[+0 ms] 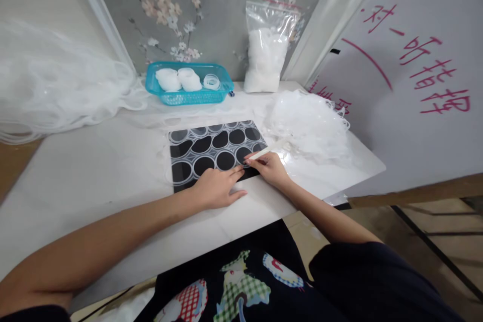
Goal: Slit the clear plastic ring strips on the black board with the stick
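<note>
On the white table lies a black rectangular board under a translucent whitish sheet of ring outlines in rows. Some back-row rings look bent out of round. My left hand rests on the board's front edge, fingers stretched out and fingertips pressing near a ring, thumb apart. Just right of those fingertips, my right hand pinches a slim white pen-like tool. Its lower end meets the sheet at the board's right part; the tip is too small to make out.
A blue basket with stacked white rings stands at the back, beside a clear zip bag of white material. Right of the board is a heap of translucent sheet scraps; a larger stringy heap lies left. A whiteboard with red writing borders the right.
</note>
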The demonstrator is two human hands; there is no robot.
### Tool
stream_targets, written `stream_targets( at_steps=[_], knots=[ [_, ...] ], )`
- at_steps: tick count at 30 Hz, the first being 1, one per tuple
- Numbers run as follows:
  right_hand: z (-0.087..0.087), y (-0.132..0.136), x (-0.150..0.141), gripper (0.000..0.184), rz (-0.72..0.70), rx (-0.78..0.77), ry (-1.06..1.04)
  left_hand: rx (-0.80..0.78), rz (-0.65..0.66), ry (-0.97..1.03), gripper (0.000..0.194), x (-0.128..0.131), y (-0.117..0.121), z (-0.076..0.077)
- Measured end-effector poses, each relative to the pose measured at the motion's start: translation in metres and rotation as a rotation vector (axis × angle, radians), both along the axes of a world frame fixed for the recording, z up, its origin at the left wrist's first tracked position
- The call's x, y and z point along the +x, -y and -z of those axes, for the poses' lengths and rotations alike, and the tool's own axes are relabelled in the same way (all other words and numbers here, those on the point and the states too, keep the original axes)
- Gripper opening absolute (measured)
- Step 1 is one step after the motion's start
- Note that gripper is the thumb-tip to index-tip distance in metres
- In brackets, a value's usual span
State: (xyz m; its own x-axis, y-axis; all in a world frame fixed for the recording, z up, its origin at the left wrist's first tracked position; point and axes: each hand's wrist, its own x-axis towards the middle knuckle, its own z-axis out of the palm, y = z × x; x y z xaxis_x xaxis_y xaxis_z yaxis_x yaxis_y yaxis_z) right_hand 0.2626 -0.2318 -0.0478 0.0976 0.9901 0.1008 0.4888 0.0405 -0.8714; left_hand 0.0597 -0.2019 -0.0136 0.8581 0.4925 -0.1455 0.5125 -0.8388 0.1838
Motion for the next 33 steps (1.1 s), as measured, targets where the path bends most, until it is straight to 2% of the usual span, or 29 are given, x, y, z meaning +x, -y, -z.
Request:
stream_targets(
  at_steps=[7, 11, 14, 16, 17, 19, 20, 21, 24, 27, 29, 31, 33],
  knots=[
    [-0.002, 0.005, -0.004, 0.019, 0.001, 0.004, 0.091, -0.005, 0.007, -0.004, 0.060, 0.000, 0.000, 0.002],
    [0.006, 0.018, -0.007, 0.024, -0.049, 0.111, 0.320, -0.017, 0.001, 0.004, 0.061, 0.001, -0.001, 0.003],
    [0.004, 0.002, 0.005, 0.024, -0.113, 0.176, 0.448, -0.046, 0.009, 0.006, 0.062, 0.002, -0.003, 0.002],
    [-0.008, -0.026, 0.020, 0.021, -0.024, 0.204, 0.448, -0.056, 0.015, -0.004, 0.063, 0.002, -0.004, 0.000],
    [-0.016, -0.043, 0.028, 0.021, 0.171, 0.252, 0.416, -0.056, 0.017, -0.012, 0.063, 0.001, -0.004, -0.001],
    [-0.034, -0.071, 0.041, 0.033, 0.367, 0.316, 0.370, -0.048, 0.014, -0.023, 0.064, 0.000, -0.004, -0.002],
    [-0.042, -0.080, 0.044, 0.034, 0.466, 0.368, 0.291, -0.041, 0.014, -0.023, 0.064, -0.001, -0.004, -0.003],
    [-0.048, -0.084, 0.044, 0.034, 0.496, 0.402, 0.207, -0.034, 0.014, -0.021, 0.064, -0.001, -0.004, -0.003],
    [-0.057, -0.070, 0.029, 0.027, 0.438, 0.409, -0.116, -0.024, 0.014, 0.004, 0.061, -0.004, -0.004, -0.002],
    [-0.058, -0.039, 0.005, 0.022, 0.320, 0.239, -0.493, -0.033, 0.035, 0.063, 0.050, -0.007, -0.005, 0.001],
    [-0.059, -0.021, -0.009, 0.015, 0.246, 0.092, -0.778, -0.043, 0.044, 0.182, 0.040, -0.009, -0.007, 0.001],
    [-0.062, -0.010, -0.020, 0.007, 0.197, -0.026, -1.062, -0.063, -0.004, 0.369, 0.031, -0.012, -0.009, -0.004],
    [-0.064, -0.003, -0.028, 0.004, 0.155, -0.129, -1.307, -0.123, -0.114, 0.555, 0.024, -0.014, -0.013, -0.015]
  ],
)
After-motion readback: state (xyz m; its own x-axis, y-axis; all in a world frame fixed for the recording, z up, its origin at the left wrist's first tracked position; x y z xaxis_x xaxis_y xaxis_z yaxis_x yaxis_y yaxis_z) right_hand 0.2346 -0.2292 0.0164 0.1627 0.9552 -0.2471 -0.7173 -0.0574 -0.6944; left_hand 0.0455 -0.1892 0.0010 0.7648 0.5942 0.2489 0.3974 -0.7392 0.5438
